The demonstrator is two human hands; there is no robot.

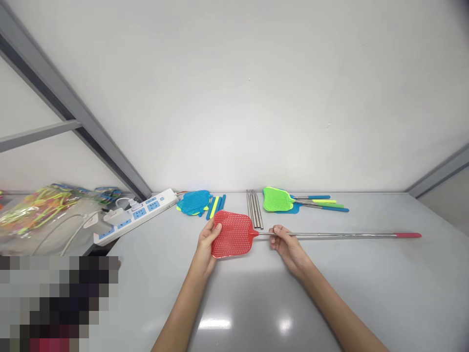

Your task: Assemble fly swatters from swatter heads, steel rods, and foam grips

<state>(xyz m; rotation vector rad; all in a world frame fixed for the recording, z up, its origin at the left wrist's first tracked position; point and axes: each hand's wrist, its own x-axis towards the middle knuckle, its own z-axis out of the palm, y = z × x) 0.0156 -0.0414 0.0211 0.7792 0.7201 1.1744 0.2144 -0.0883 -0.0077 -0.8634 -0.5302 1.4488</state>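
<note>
A red fly swatter [234, 235] with a long metal rod and a red grip [408, 235] stretches across the middle, its rod extended to the right. My left hand [208, 239] pinches the left edge of the perforated head, thumb on top. Near the neck, my right hand [286, 244] has its thumb and fingers closed round the metal rod. Behind lie assembled swatters with a green head [277, 199] on top, several bare metal rods [254, 209], loose blue heads [195, 202] with yellow under them, and short blue and yellow grips [216, 207].
A white power strip [137, 217] with plugs and cables lies at the left on the grey table [384, 283]. Beside it is a clear plastic bag [40, 215] of colourful items. A pale wall rises behind, with grey frame posts [91, 134] at left and right.
</note>
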